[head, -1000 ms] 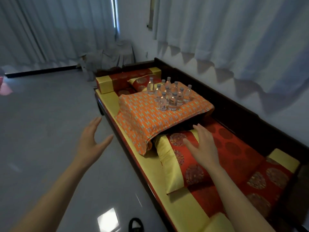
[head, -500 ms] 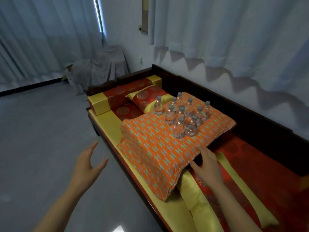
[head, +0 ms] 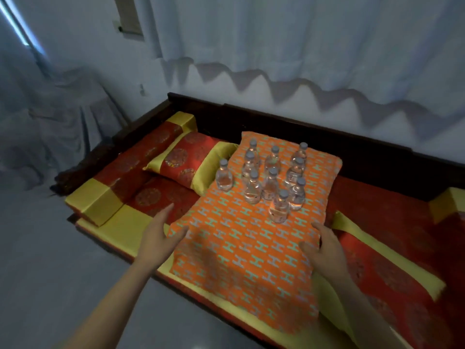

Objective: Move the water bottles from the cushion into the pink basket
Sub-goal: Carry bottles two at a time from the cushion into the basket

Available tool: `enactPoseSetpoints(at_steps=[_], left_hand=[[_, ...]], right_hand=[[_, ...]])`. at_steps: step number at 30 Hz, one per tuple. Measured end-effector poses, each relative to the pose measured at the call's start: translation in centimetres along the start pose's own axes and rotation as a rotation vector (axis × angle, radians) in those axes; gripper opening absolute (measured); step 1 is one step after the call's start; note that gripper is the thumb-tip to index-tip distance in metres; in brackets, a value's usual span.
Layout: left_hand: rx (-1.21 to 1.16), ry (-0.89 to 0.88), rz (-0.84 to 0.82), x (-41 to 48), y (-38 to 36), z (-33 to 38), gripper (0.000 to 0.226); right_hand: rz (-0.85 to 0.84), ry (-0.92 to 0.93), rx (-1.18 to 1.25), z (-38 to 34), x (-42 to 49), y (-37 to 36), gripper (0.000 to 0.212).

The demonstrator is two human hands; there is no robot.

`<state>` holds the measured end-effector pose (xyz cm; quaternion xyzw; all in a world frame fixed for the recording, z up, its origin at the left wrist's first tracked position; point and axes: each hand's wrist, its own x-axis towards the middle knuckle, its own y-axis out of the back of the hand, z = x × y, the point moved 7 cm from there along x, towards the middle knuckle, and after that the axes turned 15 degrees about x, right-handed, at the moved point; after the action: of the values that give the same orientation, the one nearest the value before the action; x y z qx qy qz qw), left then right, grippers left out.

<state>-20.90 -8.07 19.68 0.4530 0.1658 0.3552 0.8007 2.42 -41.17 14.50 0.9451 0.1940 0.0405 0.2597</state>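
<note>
10 small clear plastic water bottles (head: 270, 185) stood crowded on the orange patterned fabric cushion (head: 239, 260). Both hands were spread and empty, left hand (head: 161, 235) beside its edge, right hand (head: 324, 248) touching it; pressing this soft cushion could topple them. No pink basket showed.

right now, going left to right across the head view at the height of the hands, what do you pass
left hand → orange patterned cushion → right hand → red and yellow pillow
</note>
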Motion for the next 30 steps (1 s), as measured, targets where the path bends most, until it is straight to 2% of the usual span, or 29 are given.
enactPoseSetpoints(at_steps=[6,13,17,19,22,24,30], left_hand=[[-0.072,-0.16,-0.148,10.6,-5.3,0.7,0.072],[-0.199,-0.142,-0.251,20.4,-13.4,0.2,0.084],[-0.228,-0.139,-0.327,24.6,-17.8,-0.1,0.102],[-0.241,-0.159,-0.344,26.3,-19.5,0.2,0.1],[-0.256,-0.26,-0.351,28.7,-21.4,1.4,0.086],[-0.237,-0.295,-0.382,29.5,-22.1,2.0,0.083],[-0.255,-0.245,-0.446,31.5,-24.7,1.3,0.078]], right_hand=[[0.131,-0.123,0.06,1.6,3.3,-2.8,0.063],[0.195,-0.242,0.108,4.9,9.3,-6.9,0.08],[0.218,-0.265,0.141,6.2,12.0,-9.2,0.087],[0.217,-0.21,0.18,5.9,13.0,-10.0,0.089],[0.225,-0.148,0.227,5.5,14.7,-10.7,0.084],[0.246,-0.187,0.226,5.9,14.9,-11.1,0.076],[0.257,-0.257,0.21,8.2,15.6,-12.7,0.051]])
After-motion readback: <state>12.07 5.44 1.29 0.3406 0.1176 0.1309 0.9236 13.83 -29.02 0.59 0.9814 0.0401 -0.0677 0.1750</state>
